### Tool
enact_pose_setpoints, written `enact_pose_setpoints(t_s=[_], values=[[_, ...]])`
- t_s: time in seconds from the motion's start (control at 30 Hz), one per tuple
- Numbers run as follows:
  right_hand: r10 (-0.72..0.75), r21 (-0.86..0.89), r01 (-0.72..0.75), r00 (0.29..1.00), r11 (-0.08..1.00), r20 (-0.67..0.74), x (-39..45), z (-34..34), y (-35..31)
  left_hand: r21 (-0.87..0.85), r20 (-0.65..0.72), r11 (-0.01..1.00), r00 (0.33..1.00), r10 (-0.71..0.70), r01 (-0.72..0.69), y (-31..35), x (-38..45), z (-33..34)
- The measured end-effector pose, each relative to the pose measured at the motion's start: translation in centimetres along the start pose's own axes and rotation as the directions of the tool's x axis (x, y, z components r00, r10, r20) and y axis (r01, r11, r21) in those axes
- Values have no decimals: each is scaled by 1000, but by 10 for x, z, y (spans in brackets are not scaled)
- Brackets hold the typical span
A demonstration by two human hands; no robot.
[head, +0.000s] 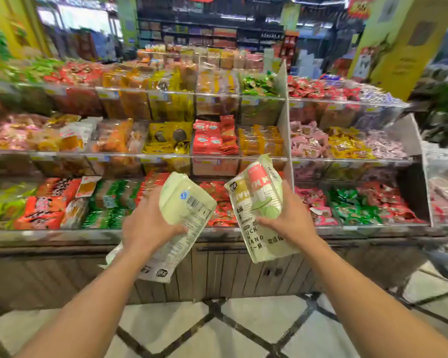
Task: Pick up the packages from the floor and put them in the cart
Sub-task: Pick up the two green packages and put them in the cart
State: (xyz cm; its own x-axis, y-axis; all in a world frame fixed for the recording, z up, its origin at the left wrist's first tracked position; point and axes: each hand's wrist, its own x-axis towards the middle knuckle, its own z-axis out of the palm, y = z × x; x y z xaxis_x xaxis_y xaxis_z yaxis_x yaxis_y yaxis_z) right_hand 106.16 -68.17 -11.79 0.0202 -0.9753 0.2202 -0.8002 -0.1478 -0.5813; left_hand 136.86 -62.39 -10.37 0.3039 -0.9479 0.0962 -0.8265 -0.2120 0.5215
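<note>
Left hand (150,223) gripping pale green package (185,218), right hand (291,215) gripping printed package (259,202)

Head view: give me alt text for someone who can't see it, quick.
Two bare hands each hold a pale green package up in front of a tiered snack display: the left hand grips one showing its printed back, the right hand grips one showing its front. Clear bins of colourful snacks fill the shelves; tiled floor below. No cart is visible.

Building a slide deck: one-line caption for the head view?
Left hand and right hand each hold a pale green package before tiered snack bins.
</note>
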Motion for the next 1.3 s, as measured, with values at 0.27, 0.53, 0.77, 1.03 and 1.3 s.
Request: enact_pose_setpoints(t_s=[0.27, 0.53, 0.77, 1.03, 1.3], values=[[207, -72, -236, 936, 969, -284, -78, -214, 99, -117, 37, 919, 923, 383, -377, 211, -44, 14], [399, -20, -470, 769, 882, -500, -222, -379, 251, -258, 117, 805, 810, 575, -534, 414, -158, 106], [512, 16, -616, 640, 788, -572, -343, -488, 373, -405, 157, 776, 800, 579, -483, 558, -293, 212], [571, 86, -723, 460, 685, -680, -419, -588, 490, -483, 128, 658, 697, 706, -578, 720, -399, 292], [601, 137, -794, 322, 592, -732, -442, -691, 639, -591, 157, 596, 648, 746, -543, 893, -462, 410]])
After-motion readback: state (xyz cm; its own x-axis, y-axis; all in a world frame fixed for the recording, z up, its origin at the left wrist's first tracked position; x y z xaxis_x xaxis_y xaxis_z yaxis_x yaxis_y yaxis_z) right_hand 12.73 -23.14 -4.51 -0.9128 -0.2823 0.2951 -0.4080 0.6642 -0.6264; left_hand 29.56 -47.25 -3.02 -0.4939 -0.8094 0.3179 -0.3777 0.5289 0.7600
